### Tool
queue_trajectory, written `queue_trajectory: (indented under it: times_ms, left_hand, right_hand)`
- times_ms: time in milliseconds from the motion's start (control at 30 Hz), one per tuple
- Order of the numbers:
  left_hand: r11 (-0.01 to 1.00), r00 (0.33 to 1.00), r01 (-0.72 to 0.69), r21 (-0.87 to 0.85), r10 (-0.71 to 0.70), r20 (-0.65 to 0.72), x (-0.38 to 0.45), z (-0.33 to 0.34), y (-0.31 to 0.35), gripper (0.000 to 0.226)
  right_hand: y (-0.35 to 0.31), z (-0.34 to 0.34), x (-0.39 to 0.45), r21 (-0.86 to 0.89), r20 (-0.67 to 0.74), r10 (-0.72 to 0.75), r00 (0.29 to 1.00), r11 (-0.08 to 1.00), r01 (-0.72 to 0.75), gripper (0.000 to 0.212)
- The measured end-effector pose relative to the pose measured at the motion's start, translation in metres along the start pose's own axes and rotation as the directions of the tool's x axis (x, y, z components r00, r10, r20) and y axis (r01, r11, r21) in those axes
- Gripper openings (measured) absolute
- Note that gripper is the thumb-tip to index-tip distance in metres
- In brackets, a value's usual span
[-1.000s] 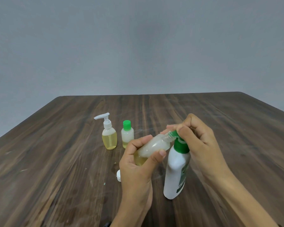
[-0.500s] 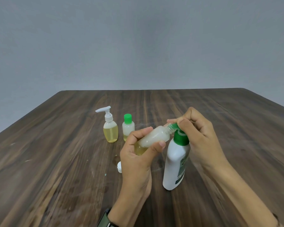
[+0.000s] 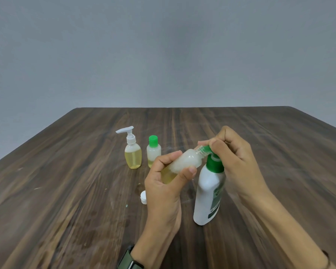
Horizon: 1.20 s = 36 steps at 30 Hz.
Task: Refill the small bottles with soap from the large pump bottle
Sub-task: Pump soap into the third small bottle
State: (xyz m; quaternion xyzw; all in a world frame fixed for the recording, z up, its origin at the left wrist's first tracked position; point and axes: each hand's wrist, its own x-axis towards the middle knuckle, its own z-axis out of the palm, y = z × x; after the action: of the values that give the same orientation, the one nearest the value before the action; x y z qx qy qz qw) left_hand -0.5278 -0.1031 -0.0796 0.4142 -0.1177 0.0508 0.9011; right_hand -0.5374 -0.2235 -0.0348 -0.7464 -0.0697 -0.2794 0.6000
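My left hand [image 3: 164, 189] grips a small clear bottle [image 3: 184, 163], uncapped and tilted, with yellow soap at its lower end. Its threaded neck meets the green spout of the large white pump bottle [image 3: 208, 193], which stands on the table. My right hand [image 3: 235, 158] is curled over the green pump head, with the thumb on top. A small white cap [image 3: 143, 197] lies on the table just left of my left hand. Farther back stand a small pump bottle of yellow soap [image 3: 132, 155] and a small green-capped bottle [image 3: 153, 150].
The dark wooden table [image 3: 66, 191] reaches to a far edge in front of a plain grey wall. A dark watch [image 3: 129, 259] sits on my left wrist. Faint wet spots mark the wood near the white cap.
Both hands and the bottles keep their pose, with the small bottle's neck at the pump spout. Only the camera view has shifted slightly.
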Motion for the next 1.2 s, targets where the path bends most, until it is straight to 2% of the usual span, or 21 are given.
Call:
queue_trajectory:
  times_ms: [133, 333, 567, 733, 867, 1200]
  left_hand:
    - [1.000, 1.000, 0.005, -0.011, -0.005, -0.005, -0.002, 0.001, 0.001, 0.033]
    - [0.999, 0.999, 0.024, -0.028, -0.025, -0.021, -0.003, 0.000, -0.002, 0.032]
    - [0.992, 0.998, 0.047, -0.118, -0.051, -0.037, -0.003, 0.002, -0.003, 0.029]
    - [0.993, 0.999, 0.038, -0.108, -0.042, -0.035, -0.002, 0.002, -0.001, 0.030]
    - [0.995, 0.998, 0.050, -0.091, -0.053, -0.031, -0.004, 0.001, -0.001, 0.032]
    - [0.995, 0.998, 0.041, -0.094, -0.045, -0.044, -0.006, 0.002, 0.002, 0.033]
  right_hand:
    - [-0.001, -0.003, 0.004, -0.032, 0.040, 0.020, 0.999, 0.999, -0.019, 0.022]
    - [0.004, 0.000, 0.000, -0.006, 0.015, 0.018, 1.000, 1.000, -0.017, 0.030]
    - [0.001, 0.001, 0.008, 0.077, 0.042, 0.059, 0.997, 0.995, -0.062, 0.030]
    - [0.001, 0.004, 0.005, -0.047, 0.007, -0.022, 1.000, 0.999, 0.023, 0.021]
    - [0.002, 0.002, -0.001, -0.079, -0.006, -0.029, 1.000, 0.996, 0.028, 0.021]
    - [0.001, 0.005, 0.000, -0.042, 0.002, -0.031, 1.000, 0.999, 0.031, 0.024]
